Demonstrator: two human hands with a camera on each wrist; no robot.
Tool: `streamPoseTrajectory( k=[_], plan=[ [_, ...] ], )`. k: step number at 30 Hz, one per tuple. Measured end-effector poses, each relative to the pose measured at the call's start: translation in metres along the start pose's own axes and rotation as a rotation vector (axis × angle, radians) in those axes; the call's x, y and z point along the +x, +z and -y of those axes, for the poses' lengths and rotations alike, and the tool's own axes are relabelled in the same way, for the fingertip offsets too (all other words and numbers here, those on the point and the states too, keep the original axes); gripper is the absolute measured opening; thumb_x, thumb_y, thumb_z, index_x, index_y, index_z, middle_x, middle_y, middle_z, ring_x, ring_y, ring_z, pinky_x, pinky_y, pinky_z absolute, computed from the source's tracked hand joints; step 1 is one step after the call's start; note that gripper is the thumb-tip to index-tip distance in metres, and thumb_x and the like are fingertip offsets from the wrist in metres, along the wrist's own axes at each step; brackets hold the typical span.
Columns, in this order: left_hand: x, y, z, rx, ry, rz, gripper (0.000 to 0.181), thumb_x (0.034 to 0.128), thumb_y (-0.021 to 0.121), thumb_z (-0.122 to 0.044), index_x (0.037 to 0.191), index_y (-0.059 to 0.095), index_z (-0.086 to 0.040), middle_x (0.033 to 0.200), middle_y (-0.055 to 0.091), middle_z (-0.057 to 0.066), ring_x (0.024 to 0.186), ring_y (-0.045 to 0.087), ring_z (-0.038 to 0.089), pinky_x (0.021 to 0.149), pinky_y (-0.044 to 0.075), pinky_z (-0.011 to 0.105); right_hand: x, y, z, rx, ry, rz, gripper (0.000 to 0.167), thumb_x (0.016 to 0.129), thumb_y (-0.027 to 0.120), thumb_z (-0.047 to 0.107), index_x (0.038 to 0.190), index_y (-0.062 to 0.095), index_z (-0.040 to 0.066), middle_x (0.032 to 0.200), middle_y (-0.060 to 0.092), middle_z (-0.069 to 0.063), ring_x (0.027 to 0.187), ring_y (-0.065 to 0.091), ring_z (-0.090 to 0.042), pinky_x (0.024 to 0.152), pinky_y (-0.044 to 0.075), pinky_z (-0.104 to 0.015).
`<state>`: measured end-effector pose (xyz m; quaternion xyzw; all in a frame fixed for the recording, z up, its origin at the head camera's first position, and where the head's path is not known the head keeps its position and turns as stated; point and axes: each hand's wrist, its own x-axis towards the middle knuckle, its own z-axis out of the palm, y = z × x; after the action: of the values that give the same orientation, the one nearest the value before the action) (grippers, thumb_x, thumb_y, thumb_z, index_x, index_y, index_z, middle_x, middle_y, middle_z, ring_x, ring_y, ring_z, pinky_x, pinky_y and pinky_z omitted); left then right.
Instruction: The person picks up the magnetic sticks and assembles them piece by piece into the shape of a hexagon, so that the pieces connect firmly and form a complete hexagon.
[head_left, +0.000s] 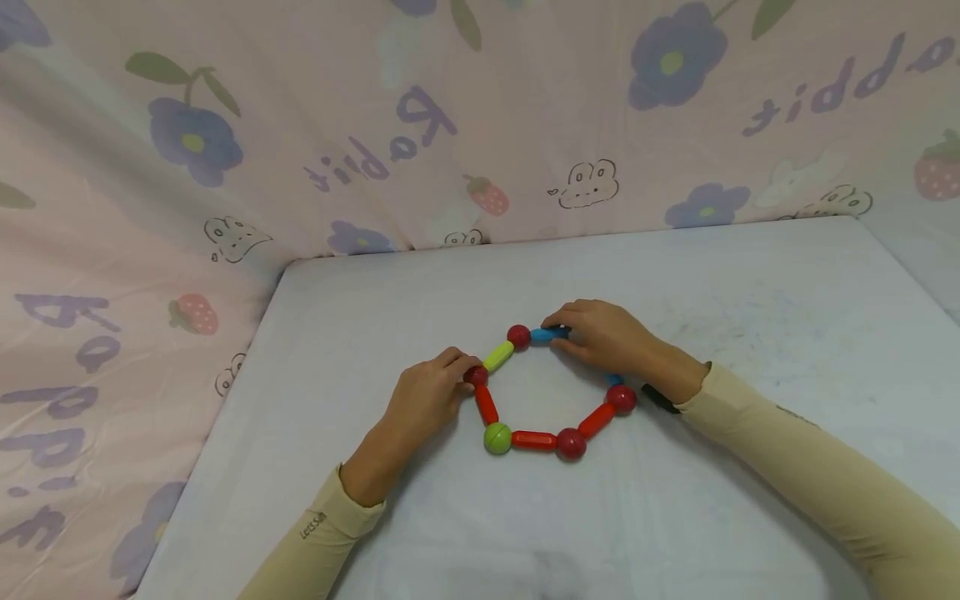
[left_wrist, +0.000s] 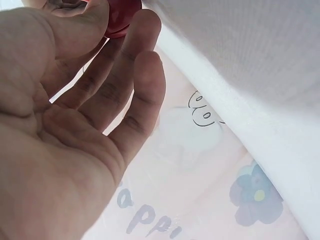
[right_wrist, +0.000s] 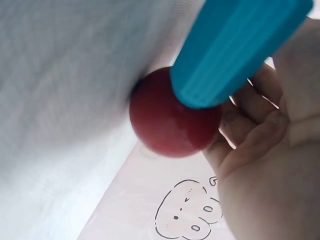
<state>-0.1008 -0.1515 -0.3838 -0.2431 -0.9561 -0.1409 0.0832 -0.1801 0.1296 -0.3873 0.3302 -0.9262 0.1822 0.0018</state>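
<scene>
Red and green balls and coloured rods form a ring on the white table. My left hand [head_left: 426, 396] grips a red ball [head_left: 477, 377] at the ring's left, joined to a yellow-green rod [head_left: 498, 357] and a red rod [head_left: 486, 405]. That ball [left_wrist: 124, 16] shows between the fingertips in the left wrist view. At the upper right, my right hand [head_left: 606, 337] pinches a blue rod [head_left: 543, 335], which meets another red ball [head_left: 518, 337]. The hand covers part of the ring behind it. Beside the palm, the right wrist view shows a blue rod [right_wrist: 225, 55] against a red ball [right_wrist: 172, 117].
Nearer the front of the ring are a green ball [head_left: 497, 437], a red rod [head_left: 534, 440], a red ball [head_left: 572, 443], a slanted red rod [head_left: 597, 421] and a red ball [head_left: 621, 399]. A patterned pink cloth [head_left: 525, 125] hangs along the table's back and left edges.
</scene>
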Motion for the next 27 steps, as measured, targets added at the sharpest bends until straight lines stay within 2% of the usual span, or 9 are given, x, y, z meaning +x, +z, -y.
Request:
streamPoseTrajectory(
  k=[8,12,16,20,27],
  plan=[
    [-0.001,0.001,0.000,-0.007,0.012,-0.005,0.033,0.0829,0.080,-0.010,0.115,0.071,-0.012,0.104,0.071,0.000,0.081,0.070,0.015,0.070,0.059,0.029,-0.006,-0.005,0.002,0.000,0.041,0.037,0.033,0.090,0.073,0.023,0.122,0.070,0.013,0.113,0.073,-0.003,0.105,0.066,-0.021,0.092,0.056,-0.042],
    [0.000,0.000,0.001,0.015,0.009,-0.011,0.033,0.0827,0.081,-0.012,0.114,0.071,-0.013,0.104,0.071,0.000,0.079,0.070,0.014,0.069,0.058,0.028,-0.015,-0.011,-0.005,0.005,0.050,-0.009,0.032,0.091,0.072,0.022,0.122,0.070,0.014,0.114,0.071,-0.004,0.096,0.065,-0.019,0.085,0.057,-0.040],
    [0.000,0.000,0.000,0.022,0.001,-0.004,0.033,0.0830,0.080,-0.012,0.115,0.071,-0.014,0.104,0.071,0.000,0.079,0.069,0.014,0.069,0.058,0.029,-0.026,-0.015,-0.015,-0.014,0.058,-0.034,0.029,0.091,0.072,0.021,0.118,0.071,0.013,0.104,0.071,-0.003,0.084,0.061,-0.015,0.076,0.056,-0.035],
    [-0.001,-0.001,-0.001,0.015,-0.009,0.009,0.033,0.0837,0.080,-0.012,0.115,0.071,-0.014,0.104,0.071,0.000,0.078,0.068,0.015,0.069,0.058,0.029,-0.035,-0.018,-0.023,-0.040,0.083,-0.022,0.030,0.090,0.073,0.024,0.118,0.071,0.012,0.103,0.072,-0.004,0.088,0.061,-0.017,0.079,0.057,-0.038],
    [-0.001,0.001,-0.004,-0.003,0.013,0.006,0.034,0.0830,0.081,-0.015,0.115,0.071,-0.015,0.103,0.071,0.000,0.079,0.068,0.014,0.071,0.058,0.028,-0.051,-0.023,-0.032,-0.032,0.153,-0.021,0.037,0.093,0.070,0.029,0.125,0.067,0.010,0.116,0.070,-0.009,0.103,0.065,-0.026,0.090,0.055,-0.048]
  ],
)
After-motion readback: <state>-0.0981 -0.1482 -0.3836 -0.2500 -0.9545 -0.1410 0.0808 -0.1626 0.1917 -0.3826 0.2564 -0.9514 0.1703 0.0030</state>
